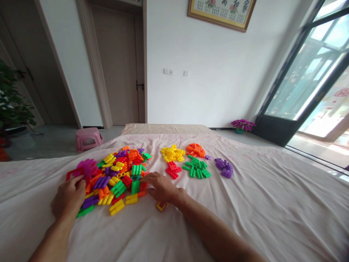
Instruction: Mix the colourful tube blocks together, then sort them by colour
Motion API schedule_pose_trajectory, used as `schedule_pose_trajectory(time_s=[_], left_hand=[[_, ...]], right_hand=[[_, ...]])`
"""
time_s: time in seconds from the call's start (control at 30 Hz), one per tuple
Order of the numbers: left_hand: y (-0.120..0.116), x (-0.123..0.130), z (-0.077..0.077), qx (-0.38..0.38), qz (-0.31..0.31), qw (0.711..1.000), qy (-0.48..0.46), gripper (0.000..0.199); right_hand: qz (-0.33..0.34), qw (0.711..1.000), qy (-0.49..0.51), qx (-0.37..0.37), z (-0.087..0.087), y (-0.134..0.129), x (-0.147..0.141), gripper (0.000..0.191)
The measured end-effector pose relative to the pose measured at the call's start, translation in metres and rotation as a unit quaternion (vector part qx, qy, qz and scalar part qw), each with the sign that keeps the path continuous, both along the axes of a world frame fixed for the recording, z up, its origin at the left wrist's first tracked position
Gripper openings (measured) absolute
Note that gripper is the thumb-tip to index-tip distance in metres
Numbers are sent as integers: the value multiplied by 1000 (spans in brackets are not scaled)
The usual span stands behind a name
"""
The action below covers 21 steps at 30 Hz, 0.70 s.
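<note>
A large mixed pile of plastic pieces (118, 187) in red, orange, yellow, green and purple lies on the cloth-covered surface. At its left edge my left hand (69, 194) has its fingers bent against a red piece, beside a magenta piece (88, 167); its grip is unclear. My right hand (159, 187) reaches to the pile's right side, fingertips by green and red pieces; whether it grips one is hidden. Separate groups lie to the right: yellow (173, 153), orange (195, 150), red (173, 170), green (196, 167) and purple (224, 168).
A small yellow and red piece (161, 206) lies below my right hand. Beyond the pale cloth (261, 203) stand a pink stool (88, 139) at the left and a pot of magenta flowers (242, 125) at the right.
</note>
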<state>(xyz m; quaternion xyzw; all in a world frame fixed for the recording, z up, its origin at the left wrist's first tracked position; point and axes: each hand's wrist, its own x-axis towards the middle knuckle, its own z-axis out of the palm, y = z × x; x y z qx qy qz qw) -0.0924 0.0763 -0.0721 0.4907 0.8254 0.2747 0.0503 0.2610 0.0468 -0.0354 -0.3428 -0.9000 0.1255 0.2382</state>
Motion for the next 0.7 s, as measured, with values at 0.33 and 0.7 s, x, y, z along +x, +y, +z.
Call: schedule_pose_trajectory(time_s=[0.33,0.7], left_hand=[[0,-1,-2,-3,6,1000,0,59],[0,1,1,-5,4,1000,2,58]], right_hand=[[-46,992,-112,45,-5,4,4,28],[-38,992,-119,36,-3,5,8,25]])
